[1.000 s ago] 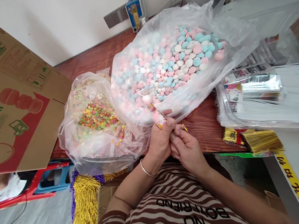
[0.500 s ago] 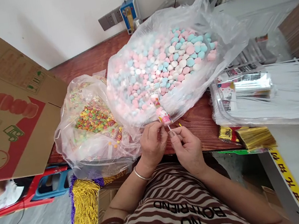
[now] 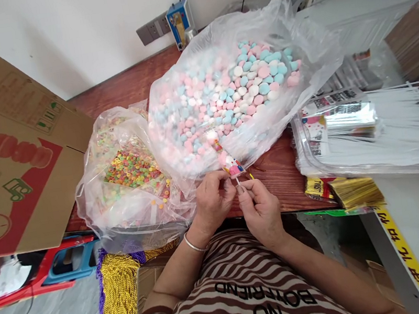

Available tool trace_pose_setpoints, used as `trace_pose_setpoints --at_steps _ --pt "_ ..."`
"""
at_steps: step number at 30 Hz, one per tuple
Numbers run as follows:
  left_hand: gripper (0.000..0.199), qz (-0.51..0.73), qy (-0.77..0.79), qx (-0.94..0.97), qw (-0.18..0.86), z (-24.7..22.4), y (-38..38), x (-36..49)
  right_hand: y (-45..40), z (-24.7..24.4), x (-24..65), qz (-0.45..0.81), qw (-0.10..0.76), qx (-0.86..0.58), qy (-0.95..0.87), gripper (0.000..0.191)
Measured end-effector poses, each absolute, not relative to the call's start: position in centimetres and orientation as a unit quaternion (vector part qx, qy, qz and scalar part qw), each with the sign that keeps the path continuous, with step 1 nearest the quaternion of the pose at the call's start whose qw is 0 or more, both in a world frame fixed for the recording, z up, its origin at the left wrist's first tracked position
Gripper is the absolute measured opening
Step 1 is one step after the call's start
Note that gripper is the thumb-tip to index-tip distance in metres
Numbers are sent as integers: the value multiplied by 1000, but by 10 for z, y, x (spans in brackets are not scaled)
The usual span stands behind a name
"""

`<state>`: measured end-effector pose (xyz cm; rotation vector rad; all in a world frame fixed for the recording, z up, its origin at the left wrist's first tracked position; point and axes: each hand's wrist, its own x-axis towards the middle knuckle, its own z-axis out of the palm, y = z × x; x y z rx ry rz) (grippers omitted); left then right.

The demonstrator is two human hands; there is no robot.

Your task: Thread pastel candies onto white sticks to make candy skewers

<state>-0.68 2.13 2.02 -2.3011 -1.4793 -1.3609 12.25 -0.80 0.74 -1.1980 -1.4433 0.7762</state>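
Note:
A small printed clear packet (image 3: pixel 229 163), pink and white, with candy inside, points away from me over the edge of the big bag of pastel candies (image 3: pixel 237 83). My left hand (image 3: pixel 215 198) pinches the packet's near end. From that end a thin white stick (image 3: pixel 237 180) comes out, and my right hand (image 3: pixel 259 207) has it between thumb and forefinger. A short gold tie (image 3: pixel 251 176) shows just above the right fingers. To the left lies a clear bag of small coloured rings (image 3: pixel 131 166).
A large carton (image 3: pixel 11 135) stands at the left. On the right, a clear tray of white sticks (image 3: pixel 400 132) sits behind gold twist ties (image 3: pixel 358 192). A blue device (image 3: pixel 180 23) is by the wall socket.
The packet has tilted slightly, its near end shifting a little to the right and towards me. Both hands keep nearly the same pose, and the view has shifted slightly.

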Motion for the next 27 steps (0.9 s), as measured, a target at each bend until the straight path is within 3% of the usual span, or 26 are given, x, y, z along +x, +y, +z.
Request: trace_pose_setpoints --at_steps 7,11,17,27 --pt "14 -445 -419 -791 4 26 19 -5 -6 4 126 365 530 -491 -587 16" --pt "12 -480 -464 -744 -32 20 17 -1 -6 5 129 354 539 -481 -594 14" --pt "35 -531 -517 -658 -133 6 19 -3 -6 9 131 328 530 -469 -625 11" --pt "11 -567 -515 -636 -88 13 17 -1 -8 9 130 321 510 -431 -671 10"
